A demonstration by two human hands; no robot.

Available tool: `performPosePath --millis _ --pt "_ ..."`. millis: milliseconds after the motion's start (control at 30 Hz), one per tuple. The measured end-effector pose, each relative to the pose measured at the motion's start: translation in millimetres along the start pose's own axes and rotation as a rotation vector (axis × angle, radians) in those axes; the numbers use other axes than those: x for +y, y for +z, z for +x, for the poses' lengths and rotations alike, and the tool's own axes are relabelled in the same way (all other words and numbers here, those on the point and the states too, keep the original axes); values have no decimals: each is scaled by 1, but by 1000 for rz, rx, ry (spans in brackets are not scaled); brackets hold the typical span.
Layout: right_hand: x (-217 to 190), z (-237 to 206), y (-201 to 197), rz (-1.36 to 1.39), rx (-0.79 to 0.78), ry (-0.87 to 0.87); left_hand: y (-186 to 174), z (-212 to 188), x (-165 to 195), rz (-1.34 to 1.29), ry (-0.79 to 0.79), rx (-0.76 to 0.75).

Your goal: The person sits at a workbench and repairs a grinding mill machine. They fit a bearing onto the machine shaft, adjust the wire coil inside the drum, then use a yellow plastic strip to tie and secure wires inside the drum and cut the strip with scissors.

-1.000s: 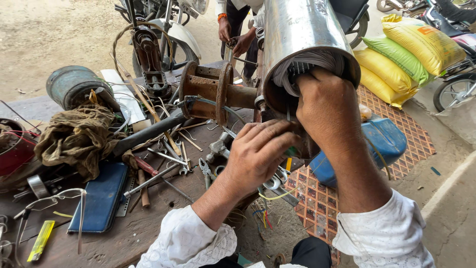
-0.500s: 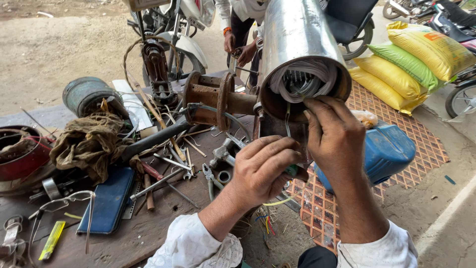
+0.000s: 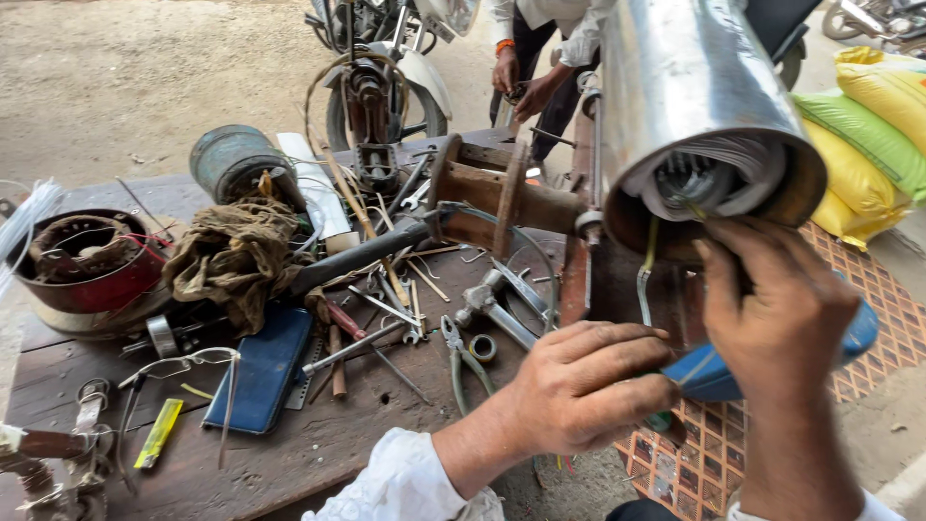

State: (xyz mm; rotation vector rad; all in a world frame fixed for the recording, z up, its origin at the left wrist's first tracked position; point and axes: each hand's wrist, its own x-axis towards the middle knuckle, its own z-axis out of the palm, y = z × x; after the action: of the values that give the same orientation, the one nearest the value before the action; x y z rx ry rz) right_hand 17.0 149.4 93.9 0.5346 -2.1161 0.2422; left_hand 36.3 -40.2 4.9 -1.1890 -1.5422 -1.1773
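A shiny steel motor cylinder [image 3: 690, 87] lies with its open end towards me, its coil windings [image 3: 714, 178] showing inside. My right hand [image 3: 772, 314] is just under the lower rim, fingers curled up against it. A yellow-green wire [image 3: 644, 275] hangs from the windings between my hands. My left hand [image 3: 588, 386] is lower, at the bench edge, closed in a fist around a green-tipped tool [image 3: 661, 422] that is mostly hidden. A blue container [image 3: 709, 376] sits behind both hands.
The wooden bench [image 3: 318, 453] carries pliers [image 3: 455, 352], loose spanners and rods, a wooden winder spool [image 3: 492, 193], a rag [image 3: 236, 256], a blue case [image 3: 260, 371], spectacles [image 3: 178, 367], a red coil housing [image 3: 87, 265] and a grey can [image 3: 231, 159]. Behind stand a motorcycle [image 3: 376, 68], another person [image 3: 540, 68] and yellow sacks [image 3: 873, 145].
My right hand has come off the cylinder's open end and dropped below its rim, uncovering the windings. My left hand has sunk lower towards the bench edge.
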Motion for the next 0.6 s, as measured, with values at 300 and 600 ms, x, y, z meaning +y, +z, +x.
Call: performPosePath --millis 300,600 --pt "10 -5 12 -41 -65 28 -9 -5 -21 -120 -44 -18" --pt "29 -13 29 86 -98 150 -9 -8 -50 -267 -34 -79"
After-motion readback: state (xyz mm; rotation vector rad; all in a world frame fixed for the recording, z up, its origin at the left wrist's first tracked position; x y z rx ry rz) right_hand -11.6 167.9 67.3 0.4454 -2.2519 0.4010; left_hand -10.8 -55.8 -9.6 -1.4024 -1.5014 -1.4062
